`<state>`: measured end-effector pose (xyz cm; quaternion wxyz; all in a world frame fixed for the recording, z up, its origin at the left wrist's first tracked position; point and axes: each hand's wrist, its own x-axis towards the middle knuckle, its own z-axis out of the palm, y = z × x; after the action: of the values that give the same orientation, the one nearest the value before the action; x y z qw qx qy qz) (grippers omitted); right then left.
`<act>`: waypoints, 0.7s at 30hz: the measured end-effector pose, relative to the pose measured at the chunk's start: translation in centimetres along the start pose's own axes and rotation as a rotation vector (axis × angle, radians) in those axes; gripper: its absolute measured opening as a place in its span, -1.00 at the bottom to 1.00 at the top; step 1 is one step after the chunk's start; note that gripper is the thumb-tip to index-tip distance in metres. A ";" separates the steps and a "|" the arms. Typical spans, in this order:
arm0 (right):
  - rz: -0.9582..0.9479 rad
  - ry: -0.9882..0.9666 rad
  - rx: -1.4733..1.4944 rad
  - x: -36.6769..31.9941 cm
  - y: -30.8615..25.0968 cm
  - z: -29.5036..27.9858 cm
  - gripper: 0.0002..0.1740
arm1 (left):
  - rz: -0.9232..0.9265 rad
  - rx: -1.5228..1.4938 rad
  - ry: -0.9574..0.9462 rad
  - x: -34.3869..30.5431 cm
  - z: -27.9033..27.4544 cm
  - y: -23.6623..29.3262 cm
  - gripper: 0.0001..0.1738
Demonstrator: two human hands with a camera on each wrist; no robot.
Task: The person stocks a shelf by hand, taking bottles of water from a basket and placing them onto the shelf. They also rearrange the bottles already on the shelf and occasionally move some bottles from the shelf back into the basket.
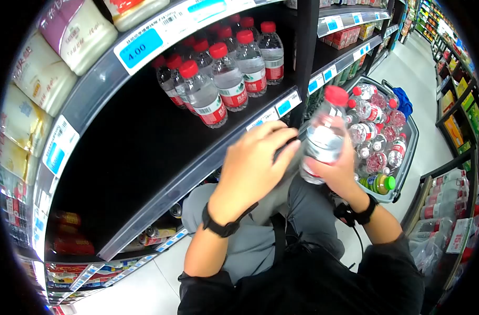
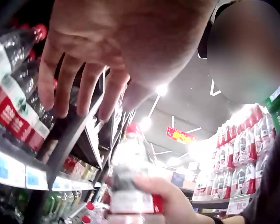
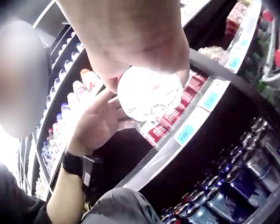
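My right hand [image 1: 338, 170] grips a clear water bottle [image 1: 323, 139] with a red cap, which stands upright and slightly blurred between the shelf and the basket. Its bright round base [image 3: 149, 94] shows in the right wrist view. Just left of the bottle, my left hand [image 1: 256, 164] holds nothing, and its fingers [image 2: 71, 84] extend loosely in the left wrist view. Several red-capped water bottles [image 1: 230, 79] stand in rows on the dark shelf [image 1: 124, 152], beyond the left hand. More bottles [image 1: 373, 113] lie jumbled in a grey basket [image 1: 410, 170] at the right.
A green-capped bottle [image 1: 381, 182] lies at the basket's near end. Price tags [image 1: 140, 48] line the curved shelf edges, with white bags [image 1: 79, 37] above. Cans [image 3: 245, 184] fill a lower shelf. Wrapped bottle packs [image 1: 444, 197] stand across the aisle [image 1: 410, 68].
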<state>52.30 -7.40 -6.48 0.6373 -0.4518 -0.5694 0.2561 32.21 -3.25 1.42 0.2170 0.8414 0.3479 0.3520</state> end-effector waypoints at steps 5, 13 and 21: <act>0.145 0.246 -0.070 -4.9 1.5 -7.8 -0.09 | -0.057 0.120 0.437 1.3 -7.1 -2.2 -0.59; 0.033 0.492 -0.084 -10.0 4.4 -12.5 -0.05 | -0.141 -0.049 0.283 6.5 -11.3 -12.0 0.04; 0.211 0.451 -0.083 -12.4 7.4 -11.9 -0.11 | -0.164 -0.031 0.227 6.3 -9.5 -15.5 0.26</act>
<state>62.37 -17.83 -18.35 0.6990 -0.5801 -0.3724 0.1902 21.65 12.86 0.98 0.2174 0.7612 0.4324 0.4315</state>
